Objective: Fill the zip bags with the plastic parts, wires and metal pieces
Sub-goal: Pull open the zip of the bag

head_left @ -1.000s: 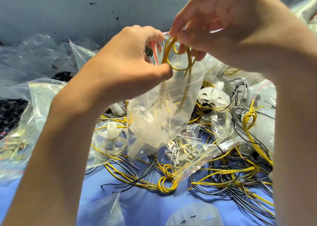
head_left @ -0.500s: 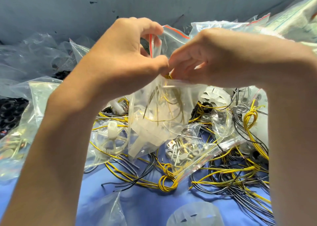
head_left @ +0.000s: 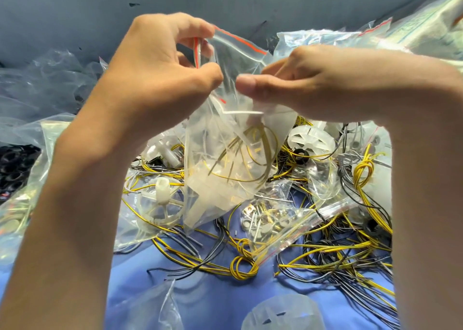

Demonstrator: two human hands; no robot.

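Hanging above the wire-strewn blue surface (head_left: pixel 215 299), the zip bag (head_left: pixel 225 169) is pinched at its mouth by the left hand (head_left: pixel 155 79), at ten o'clock, and the right hand (head_left: pixel 313 84), at two o'clock.

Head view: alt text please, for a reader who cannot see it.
Both hands pinch the top of a clear zip bag held up over a blue surface, left hand at its red-striped edge, right hand beside it. Inside are yellow wire and a white plastic part; loose wires and a bag of metal pieces lie below.
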